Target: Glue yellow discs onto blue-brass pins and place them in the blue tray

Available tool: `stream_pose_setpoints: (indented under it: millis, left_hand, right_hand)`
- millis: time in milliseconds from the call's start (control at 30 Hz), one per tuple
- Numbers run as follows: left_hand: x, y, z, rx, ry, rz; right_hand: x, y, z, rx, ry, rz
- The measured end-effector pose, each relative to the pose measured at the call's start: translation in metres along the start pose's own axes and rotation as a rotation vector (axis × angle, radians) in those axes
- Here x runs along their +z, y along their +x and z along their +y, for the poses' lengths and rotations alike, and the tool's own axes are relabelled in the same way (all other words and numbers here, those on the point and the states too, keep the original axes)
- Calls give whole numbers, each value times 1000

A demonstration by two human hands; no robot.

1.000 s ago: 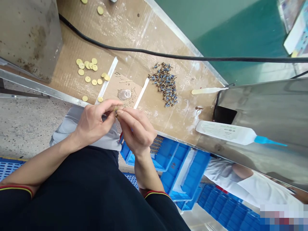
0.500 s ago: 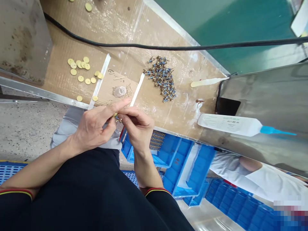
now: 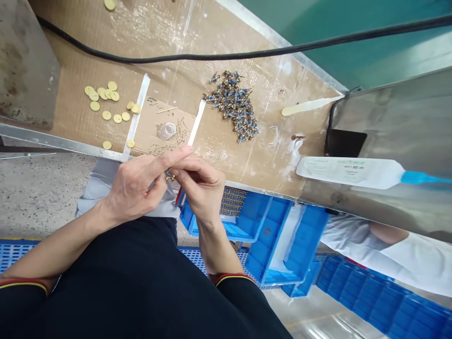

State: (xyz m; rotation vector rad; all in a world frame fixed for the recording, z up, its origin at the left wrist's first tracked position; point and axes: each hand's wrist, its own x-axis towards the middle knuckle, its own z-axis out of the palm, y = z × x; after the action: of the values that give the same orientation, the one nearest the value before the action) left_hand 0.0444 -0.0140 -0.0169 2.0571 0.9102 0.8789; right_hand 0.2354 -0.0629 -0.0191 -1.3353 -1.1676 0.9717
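Note:
Above my lap, at the table's front edge, my left hand (image 3: 137, 186) and my right hand (image 3: 201, 186) meet fingertip to fingertip. Both are closed in a pinch around a small blue-and-brass part (image 3: 170, 175), mostly covered by fingers. Just beyond them, a clear round dish (image 3: 166, 131) sits on a cardboard patch with tiny dark bits and a thin stick (image 3: 167, 110). To the left lie several yellow discs (image 3: 106, 115), some overlapping. A heap of similar blue-and-brass parts (image 3: 236, 106) is on the right.
A black cable (image 3: 183, 57) crosses the table. At right are a white bottle with a blue nozzle (image 3: 349, 172) and a pale flat stick (image 3: 310, 106). Blue bins (image 3: 270, 235) stand below the edge, near a person in white (image 3: 384, 249). A metal box (image 3: 26, 66) stands left.
The view has shifted slightly. My hands stay joined at the same part. A bit of yellow disc that showed between my fingertips earlier is now out of sight.

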Motion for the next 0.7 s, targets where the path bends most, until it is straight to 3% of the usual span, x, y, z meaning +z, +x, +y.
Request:
stream_pose_setpoints:
  millis: [100,233,300,433,533,600,700]
  left_hand:
    - [1,1,1,-83,-84,-11]
    - [5,0,1,-394,-301,-55]
    - [7,-3,1,-486,-384,-87]
    - [7,-6,4,-536,-513,-248]
    - [-3,-4,3,-494,-498,-354]
    - [-18,-2,-4,-434,-291,-273]
    - [-46,-6,-30,-308,156,-4]
  right_hand:
    - [-1,-3,5,8,-51,2]
    - [0,-13,20,-67,-73,59]
    - [3,-20,29,-144,-89,90]
    - [6,-32,34,-213,-80,91]
    - [-6,-47,31,-151,-54,114]
    - [-28,-62,34,-56,-81,206]
    - [-82,-95,51,165,-262,427]
